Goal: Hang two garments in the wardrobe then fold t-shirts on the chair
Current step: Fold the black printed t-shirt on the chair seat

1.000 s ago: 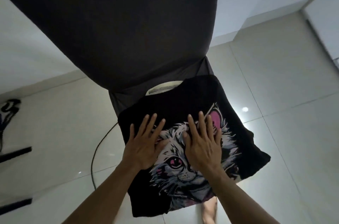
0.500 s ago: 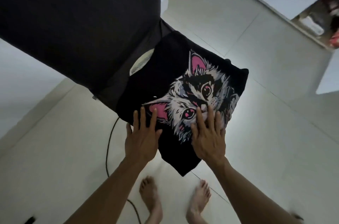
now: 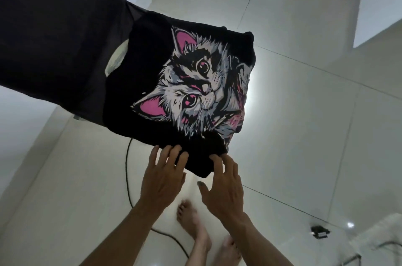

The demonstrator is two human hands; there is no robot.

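Folding step, near done by the look of it. Black cat-print t-shirt (image 3: 174, 83) lies folded on the dark chair (image 3: 54, 26), centre of frame, its near corner hanging off the seat edge. Left hand (image 3: 162, 175) & right hand (image 3: 224, 187), lower centre, both spread flat, fingertips just on that corner, gripping nothing. Next, prob.: tuck or square the overhang w/ a light touch so the fold holds.

A black cable (image 3: 128, 178) trails over the pale tiled floor (image 3: 304, 135); 2 bare feet (image 3: 195, 228) stand there.
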